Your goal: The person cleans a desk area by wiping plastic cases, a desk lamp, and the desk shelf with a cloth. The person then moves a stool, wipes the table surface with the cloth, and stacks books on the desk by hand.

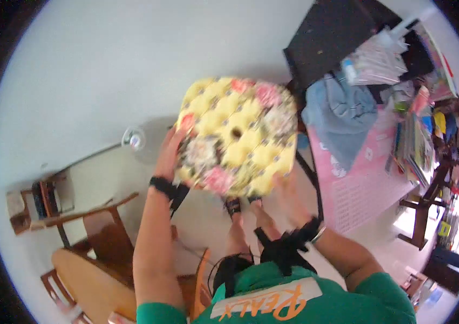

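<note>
A square, round-cornered stool [245,121] is in front of me at the middle of the head view, its top facing me. The top is yellow with a tufted look, pink and white flowers, and a small dark hole at its centre. Any legs under it are hidden. My left hand [171,148] is closed on the stool's left edge, the thumb side against the flowers. My right hand [293,200] is at the lower right edge, its fingers smeared by motion. Whether they grip the edge I cannot tell.
To the right stands a table with a pink cover [353,194], bearing a denim garment [342,110], plastic bags [378,59] and books [410,151]. At lower left are a round wooden table [92,286] and a wooden chair [108,232]. A fan-like round object [133,139] is by the wall.
</note>
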Demonstrator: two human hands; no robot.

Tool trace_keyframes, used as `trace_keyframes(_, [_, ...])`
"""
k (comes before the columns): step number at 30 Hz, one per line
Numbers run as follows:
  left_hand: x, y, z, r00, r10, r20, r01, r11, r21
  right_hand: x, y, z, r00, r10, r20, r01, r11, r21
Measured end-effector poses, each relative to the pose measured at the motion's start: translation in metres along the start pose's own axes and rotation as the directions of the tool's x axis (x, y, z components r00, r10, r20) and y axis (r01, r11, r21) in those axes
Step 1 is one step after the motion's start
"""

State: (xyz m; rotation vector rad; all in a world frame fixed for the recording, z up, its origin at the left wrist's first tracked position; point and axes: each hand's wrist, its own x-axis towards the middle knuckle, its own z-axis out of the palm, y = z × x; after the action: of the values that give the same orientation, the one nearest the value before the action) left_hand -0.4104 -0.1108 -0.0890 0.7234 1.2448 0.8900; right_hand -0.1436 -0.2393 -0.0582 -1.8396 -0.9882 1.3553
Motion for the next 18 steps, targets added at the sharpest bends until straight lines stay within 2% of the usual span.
trace_keyframes(1, [-0.005, 0.005, -0.001, 1.0, 0.011, 0.015, -0.011, 1.0, 0.028, -0.011, 0.008, 0.009, 0.999, 0.033, -0.006, -0.033, 0.999, -0.007])
trace_keyframes(2, [-0.016, 0.007, -0.008, 1.0, 0.015, 0.022, -0.016, 0.998, 0.062, -0.015, 0.034, 0.017, 1.0, -0.006, -0.002, 0.006, 0.994, -0.11])
trace_keyframes(4, [-0.016, -0.034, -0.043, 0.997, 0.063, -0.05, -0.064, 0.998, -0.015, -0.021, 0.041, 0.026, 0.98, -0.199, 0.011, 0.199, 0.98, -0.005])
trace_keyframes(5, [-0.024, -0.034, -0.04, 0.994, 0.054, -0.1, -0.058, 0.998, -0.037, -0.021, 0.044, 0.029, 0.957, -0.288, 0.012, 0.288, 0.957, 0.043])
trace_keyframes(6, [-0.033, -0.035, -0.034, 0.988, 0.041, -0.151, -0.051, 0.997, -0.064, -0.017, 0.05, 0.028, 0.958, -0.284, 0.027, 0.285, 0.958, -0.022])
trace_keyframes(7, [-0.039, -0.04, -0.035, 0.992, 0.03, -0.122, -0.047, 0.99, -0.135, -0.01, 0.057, 0.026, 0.961, -0.272, 0.042, 0.275, 0.957, -0.089])
trace_keyframes(8, [-0.041, -0.048, -0.042, 0.995, 0.025, -0.092, -0.044, 0.978, -0.206, -0.008, 0.054, 0.023, 0.98, -0.184, 0.081, 0.19, 0.978, -0.08])
trace_keyframes(9, [-0.04, -0.056, -0.049, 0.99, 0.059, -0.129, -0.075, 0.989, -0.124, -0.006, 0.052, 0.02, 0.988, -0.094, 0.12, 0.104, 0.991, -0.08])
trace_keyframes(10, [-0.051, -0.042, -0.029, 0.989, 0.101, -0.112, -0.121, 0.975, -0.184, -0.004, 0.052, 0.019, 0.987, -0.123, 0.107, 0.137, 0.981, -0.135])
trace_keyframes(11, [-0.061, -0.033, -0.018, 0.982, 0.08, -0.173, -0.105, 0.984, -0.14, -0.002, 0.059, 0.021, 0.985, -0.142, 0.096, 0.158, 0.969, -0.189])
trace_keyframes(13, [-0.067, -0.042, -0.016, 0.991, -0.027, -0.134, -0.021, 0.939, -0.344, -0.004, 0.05, 0.01, 0.982, -0.147, 0.117, 0.171, 0.957, -0.234])
trace_keyframes(15, [-0.06, -0.066, -0.035, 0.991, -0.007, -0.131, -0.035, 0.946, -0.322, 0.016, 0.012, -0.036, 0.918, 0.024, 0.395, 0.074, 0.971, -0.229])
trace_keyframes(16, [-0.067, -0.057, -0.022, 0.988, -0.017, -0.151, -0.041, 0.929, -0.369, 0.026, 0.0, -0.059, 0.841, 0.108, 0.529, 0.022, 0.972, -0.234])
trace_keyframes(17, [-0.069, -0.048, -0.012, 0.979, 0.02, -0.203, -0.072, 0.966, -0.248, 0.036, -0.007, -0.077, 0.979, -0.123, 0.162, 0.154, 0.969, -0.191])
trace_keyframes(18, [-0.07, -0.04, -0.008, 0.966, 0.055, -0.251, -0.087, 0.989, -0.117, 0.044, -0.01, -0.095, 0.919, -0.313, -0.24, 0.27, 0.943, -0.196])
